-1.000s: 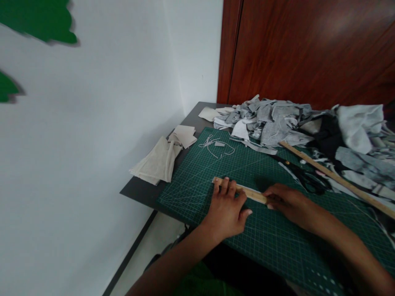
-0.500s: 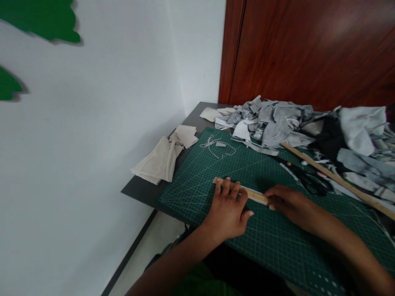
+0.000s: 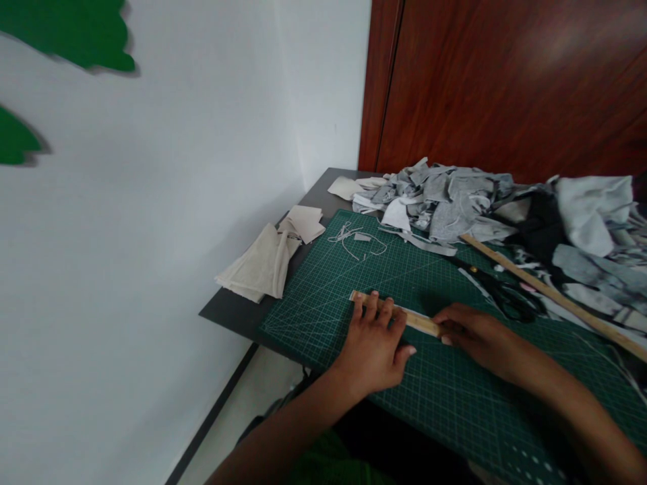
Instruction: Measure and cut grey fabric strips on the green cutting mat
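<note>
A short wooden ruler [image 3: 421,322] lies on the green cutting mat [image 3: 313,296], with a thin white strip showing along its far edge. My left hand [image 3: 374,343] is spread, its fingertips resting on the ruler's left part and its thumb apart on the mat. At the ruler's right end, my right hand [image 3: 470,337] has its fingers and thumb closed around the end. Black scissors [image 3: 505,293] lie beyond my right hand. White string [image 3: 354,237] and a small grey scrap [image 3: 362,237] are near the mat's far left corner.
Folded cream cloth [image 3: 260,263] lies at the table's left edge. Grey and white fabric scraps [image 3: 449,195] are heaped along the back. A long wooden stick [image 3: 546,289] slants across the right side. A white wall [image 3: 176,202] stands close on the left.
</note>
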A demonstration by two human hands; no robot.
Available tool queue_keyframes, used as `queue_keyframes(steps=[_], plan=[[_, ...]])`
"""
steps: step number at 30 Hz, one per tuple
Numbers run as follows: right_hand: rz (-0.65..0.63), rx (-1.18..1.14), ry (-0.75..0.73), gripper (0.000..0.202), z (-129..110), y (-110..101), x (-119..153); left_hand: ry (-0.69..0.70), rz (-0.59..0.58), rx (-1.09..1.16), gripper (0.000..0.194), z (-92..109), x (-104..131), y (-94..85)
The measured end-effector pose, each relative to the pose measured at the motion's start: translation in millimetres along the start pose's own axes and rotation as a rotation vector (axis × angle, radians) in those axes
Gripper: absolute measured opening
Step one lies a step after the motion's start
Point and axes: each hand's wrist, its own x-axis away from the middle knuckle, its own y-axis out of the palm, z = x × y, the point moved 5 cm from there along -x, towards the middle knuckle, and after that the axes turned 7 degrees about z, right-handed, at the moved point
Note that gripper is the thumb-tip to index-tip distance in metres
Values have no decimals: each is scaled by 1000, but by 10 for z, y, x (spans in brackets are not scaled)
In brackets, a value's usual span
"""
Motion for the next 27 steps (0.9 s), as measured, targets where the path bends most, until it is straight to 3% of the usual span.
queue_keyframes(steps=[27], plan=[[-15,70,53,18,-108,-117,-15,10,-13,-2,54,-34,-99,-16]])
